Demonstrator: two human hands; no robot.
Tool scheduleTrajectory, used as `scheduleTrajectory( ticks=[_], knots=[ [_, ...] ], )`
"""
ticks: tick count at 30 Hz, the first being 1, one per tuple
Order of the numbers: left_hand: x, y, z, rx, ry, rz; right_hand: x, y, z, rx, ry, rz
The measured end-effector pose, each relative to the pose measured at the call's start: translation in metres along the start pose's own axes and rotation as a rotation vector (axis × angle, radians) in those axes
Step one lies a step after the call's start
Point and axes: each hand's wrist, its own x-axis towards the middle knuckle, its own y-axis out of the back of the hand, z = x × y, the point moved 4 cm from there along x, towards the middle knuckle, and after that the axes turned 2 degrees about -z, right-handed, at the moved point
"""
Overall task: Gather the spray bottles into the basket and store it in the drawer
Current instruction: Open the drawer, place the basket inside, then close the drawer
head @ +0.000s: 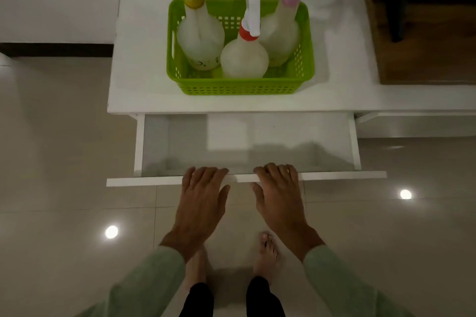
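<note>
A green perforated basket stands on the white cabinet top. Three translucent spray bottles stand upright inside it: one with a yellow collar at the left, one with a red collar in the middle front, one with a pink collar and blue trigger at the right. Below the top, the white drawer is pulled out and holds nothing visible. My left hand and my right hand both curl their fingers over the top edge of the drawer front.
Glossy beige floor tiles surround the cabinet, with two bright light reflections. My bare feet stand just below the drawer front. A dark wooden piece sits at the right of the cabinet top. A lower white shelf extends right.
</note>
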Motion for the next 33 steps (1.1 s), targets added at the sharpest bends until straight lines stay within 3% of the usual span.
scheduleTrajectory(
  ticks=[12, 17, 19, 22, 24, 28, 30, 33],
  knots=[
    [-0.05, -0.014, -0.002, -0.013, 0.004, -0.059, -0.061, -0.019, -0.006, 0.01, -0.002, -0.018],
    [-0.081, -0.026, -0.001, -0.071, 0.057, -0.148, -0.09, -0.033, -0.005, 0.051, 0.008, -0.134],
    [-0.089, -0.028, -0.002, -0.133, 0.072, -0.209, -0.094, -0.03, -0.003, 0.158, 0.01, -0.211],
    [-0.08, -0.007, -0.006, -0.454, 0.154, -0.239, -0.085, -0.001, -0.001, 0.42, -0.007, -0.237],
    [-0.06, 0.026, -0.009, -0.608, 0.197, -0.077, -0.065, 0.04, 0.003, 0.567, -0.026, -0.005],
    [-0.005, 0.11, -0.011, -0.683, 0.194, 0.435, -0.009, 0.126, 0.018, 0.789, -0.136, 0.482],
    [0.025, 0.141, -0.007, -0.72, 0.194, 0.576, 0.023, 0.156, 0.022, 0.839, -0.177, 0.589],
    [0.071, 0.166, -0.001, -0.718, 0.225, 0.641, 0.068, 0.18, 0.023, 0.865, -0.248, 0.618]
  ],
)
